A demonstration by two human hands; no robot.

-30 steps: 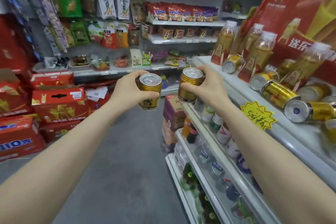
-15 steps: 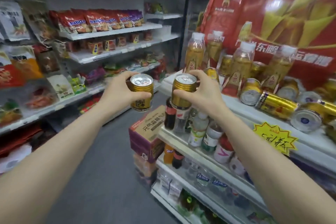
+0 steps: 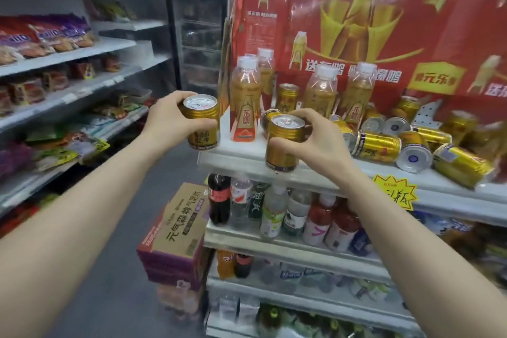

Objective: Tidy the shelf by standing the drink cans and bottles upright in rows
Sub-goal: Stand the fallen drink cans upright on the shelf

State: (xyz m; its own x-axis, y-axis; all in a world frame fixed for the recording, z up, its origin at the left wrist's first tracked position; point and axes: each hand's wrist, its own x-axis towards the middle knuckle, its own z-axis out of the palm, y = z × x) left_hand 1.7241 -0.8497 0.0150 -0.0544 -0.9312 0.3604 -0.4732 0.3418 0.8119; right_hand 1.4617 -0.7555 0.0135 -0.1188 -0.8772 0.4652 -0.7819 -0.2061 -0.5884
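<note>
My left hand (image 3: 170,118) is wrapped round an upright gold can (image 3: 204,123) beside the top shelf's (image 3: 236,158) left front corner. My right hand (image 3: 315,143) grips a second gold can (image 3: 284,145) at the front edge, before a 东鹏 bottle (image 3: 245,107). Further right, toppled cans (image 3: 378,145) lie along the shelf.

Your top shelf (image 3: 238,158) is white, with a yellow starburst price tag (image 3: 395,195) stuck on its front edge. Toward its left end four bottles (image 3: 245,101) stand upright, one close to the front-left corner and the others farther back. One upright can (image 3: 287,97) stands at the back between them. From the middle to the right end, toppled cans (image 3: 378,145) lie on their sides in a jumble, several touching.
</note>
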